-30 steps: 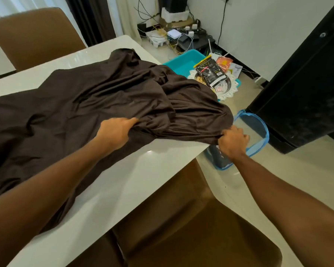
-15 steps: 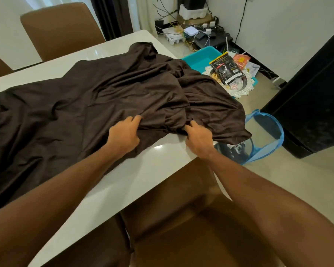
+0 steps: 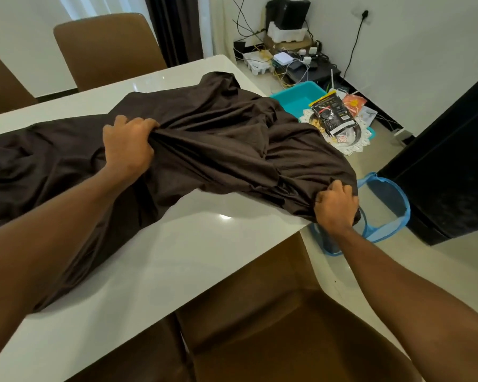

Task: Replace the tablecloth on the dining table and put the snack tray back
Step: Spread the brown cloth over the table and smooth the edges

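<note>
While fingers of L hand (image 3: 127, 150) & R hand (image 3: 334, 208) clench it, dark-brown tablecloth (image 3: 218, 139) lies bunched on table (image 3: 204, 257).

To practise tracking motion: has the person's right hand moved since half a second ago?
Yes. The right hand, gripping the tablecloth, has shifted rightward: from over the table top to past its corner, over the blue hamper.

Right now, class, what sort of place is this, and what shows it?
Probably a home dining room: a white dining table, brown chairs beside it, and household cables along the wall.
</note>
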`<act>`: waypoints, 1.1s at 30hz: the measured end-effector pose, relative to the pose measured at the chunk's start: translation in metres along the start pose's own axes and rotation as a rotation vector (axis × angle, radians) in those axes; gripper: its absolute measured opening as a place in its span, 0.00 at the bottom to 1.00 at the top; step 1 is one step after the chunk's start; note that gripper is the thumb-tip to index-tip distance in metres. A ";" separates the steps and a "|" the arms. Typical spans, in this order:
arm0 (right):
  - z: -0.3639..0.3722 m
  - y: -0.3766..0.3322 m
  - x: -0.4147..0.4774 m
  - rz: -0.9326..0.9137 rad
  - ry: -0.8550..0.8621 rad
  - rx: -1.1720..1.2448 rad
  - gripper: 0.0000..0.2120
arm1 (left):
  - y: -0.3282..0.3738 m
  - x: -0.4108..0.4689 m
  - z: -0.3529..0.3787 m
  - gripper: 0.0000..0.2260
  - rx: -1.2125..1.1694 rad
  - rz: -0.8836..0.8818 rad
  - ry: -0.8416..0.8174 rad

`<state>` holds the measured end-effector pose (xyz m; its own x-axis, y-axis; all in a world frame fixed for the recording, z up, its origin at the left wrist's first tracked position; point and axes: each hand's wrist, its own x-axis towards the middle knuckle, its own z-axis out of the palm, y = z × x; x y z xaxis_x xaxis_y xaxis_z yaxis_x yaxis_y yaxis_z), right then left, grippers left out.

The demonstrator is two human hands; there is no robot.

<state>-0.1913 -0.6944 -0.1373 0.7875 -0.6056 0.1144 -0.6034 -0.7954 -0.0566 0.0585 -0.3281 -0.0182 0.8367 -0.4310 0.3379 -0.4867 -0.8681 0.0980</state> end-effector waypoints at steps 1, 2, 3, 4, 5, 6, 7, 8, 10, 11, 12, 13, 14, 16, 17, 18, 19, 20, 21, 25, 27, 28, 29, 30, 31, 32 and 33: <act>-0.001 -0.006 -0.002 -0.025 0.043 0.055 0.06 | 0.001 -0.003 0.002 0.23 -0.031 -0.042 0.035; -0.003 -0.016 -0.005 -0.096 0.101 0.138 0.06 | 0.005 -0.007 0.003 0.24 -0.059 -0.076 0.073; -0.004 -0.031 -0.010 -0.208 0.152 0.216 0.06 | 0.009 -0.014 0.005 0.25 -0.082 -0.085 0.105; -0.004 -0.046 -0.017 -0.338 0.184 0.273 0.06 | 0.018 -0.023 0.007 0.25 -0.091 -0.047 0.133; -0.003 -0.064 -0.027 -0.445 0.180 0.299 0.07 | 0.026 -0.038 0.013 0.24 -0.083 0.039 0.164; 0.000 -0.084 -0.036 -0.514 0.156 0.291 0.09 | 0.035 -0.054 0.020 0.23 -0.069 0.166 0.200; 0.005 -0.099 -0.042 -0.545 0.129 0.258 0.11 | 0.048 -0.072 0.029 0.20 -0.058 0.310 0.221; 0.010 -0.112 -0.043 -0.540 0.095 0.219 0.15 | 0.057 -0.089 0.038 0.18 -0.046 0.423 0.209; 0.019 -0.125 -0.036 -0.438 0.025 0.156 0.23 | 0.068 -0.113 0.060 0.16 -0.012 0.500 0.074; 0.020 -0.127 -0.030 -0.382 0.004 0.141 0.26 | 0.067 -0.119 0.069 0.20 0.020 0.453 -0.016; 0.020 -0.128 -0.024 -0.346 0.010 0.132 0.29 | 0.061 -0.120 0.076 0.24 0.059 0.370 -0.103; 0.021 -0.127 -0.017 -0.317 0.034 0.125 0.31 | 0.054 -0.117 0.083 0.29 0.104 0.283 -0.172; 0.020 -0.127 -0.010 -0.299 0.059 0.118 0.32 | 0.044 -0.115 0.086 0.33 0.148 0.211 -0.214; 0.018 -0.126 0.000 -0.285 0.101 0.119 0.29 | 0.028 -0.107 0.088 0.36 0.195 0.126 -0.235; 0.017 -0.125 0.006 -0.294 0.116 0.144 0.24 | 0.022 -0.100 0.089 0.37 0.200 0.104 -0.228; 0.017 -0.123 0.012 -0.315 0.135 0.192 0.18 | 0.017 -0.093 0.089 0.37 0.211 0.082 -0.221; 0.019 -0.119 0.018 -0.338 0.157 0.240 0.12 | 0.012 -0.085 0.087 0.36 0.227 0.052 -0.230; 0.022 -0.115 0.022 -0.358 0.182 0.272 0.08 | 0.006 -0.079 0.085 0.35 0.236 0.021 -0.248; 0.024 -0.111 0.024 -0.375 0.204 0.288 0.08 | -0.001 -0.072 0.084 0.32 0.231 0.007 -0.277; 0.033 -0.073 0.012 -0.381 0.236 0.358 0.10 | -0.037 -0.064 0.081 0.18 0.169 0.102 -0.329; 0.033 -0.045 0.003 -0.262 0.178 0.371 0.10 | -0.057 -0.057 0.069 0.15 0.140 0.073 -0.259; 0.034 -0.032 -0.002 -0.207 0.153 0.353 0.09 | -0.067 -0.052 0.061 0.15 0.135 0.052 -0.227; 0.035 -0.021 -0.006 -0.155 0.143 0.327 0.09 | -0.075 -0.047 0.053 0.15 0.145 0.037 -0.214; 0.037 -0.013 -0.010 -0.110 0.145 0.312 0.10 | -0.080 -0.043 0.046 0.14 0.167 0.027 -0.212; 0.037 -0.008 -0.015 -0.077 0.163 0.311 0.11 | -0.081 -0.042 0.040 0.14 0.190 0.023 -0.205; 0.037 -0.006 -0.019 -0.043 0.191 0.328 0.13 | -0.079 -0.043 0.038 0.13 0.200 0.022 -0.193; 0.033 -0.009 -0.023 -0.006 0.223 0.353 0.14 | -0.074 -0.046 0.035 0.14 0.205 0.025 -0.176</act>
<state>-0.2000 -0.6741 -0.1724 0.7209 -0.6117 0.3257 -0.4883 -0.7818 -0.3877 0.0647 -0.2524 -0.0734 0.8649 -0.4732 0.1677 -0.4614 -0.8809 -0.1060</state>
